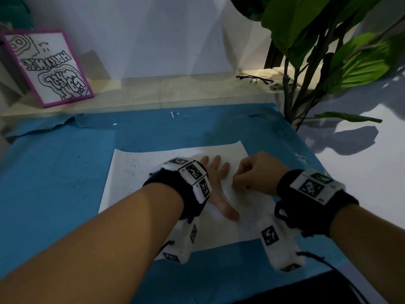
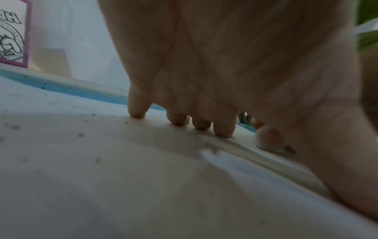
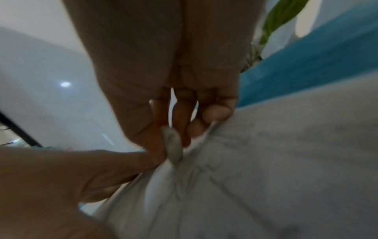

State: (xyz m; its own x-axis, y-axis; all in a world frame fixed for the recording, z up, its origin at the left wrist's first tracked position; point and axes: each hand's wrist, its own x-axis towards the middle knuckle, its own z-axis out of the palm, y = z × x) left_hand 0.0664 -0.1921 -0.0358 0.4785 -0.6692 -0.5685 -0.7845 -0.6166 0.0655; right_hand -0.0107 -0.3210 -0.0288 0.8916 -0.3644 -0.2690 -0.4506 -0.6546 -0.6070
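A white sheet of paper [image 1: 153, 167] with dark specks lies on a blue table cover [image 1: 54, 172]. My left hand [image 1: 219, 189] presses flat on the sheet with straight, spread fingers; in the left wrist view its fingertips [image 2: 201, 126] touch the paper [image 2: 102, 177]. Just to its right, my right hand [image 1: 247, 172] is curled. In the right wrist view its thumb and fingers pinch a small grey-white lump [image 3: 174, 145], like an eraser, held against the paper [image 3: 286, 161]. The same lump [image 2: 267, 147] shows in the left wrist view.
A purple-framed black-and-white drawing [image 1: 48, 66] leans on a pale ledge at the back left. Black-rimmed glasses [image 1: 254, 79] lie on the ledge at the right. A leafy plant [image 1: 317, 40] overhangs the table's far right corner.
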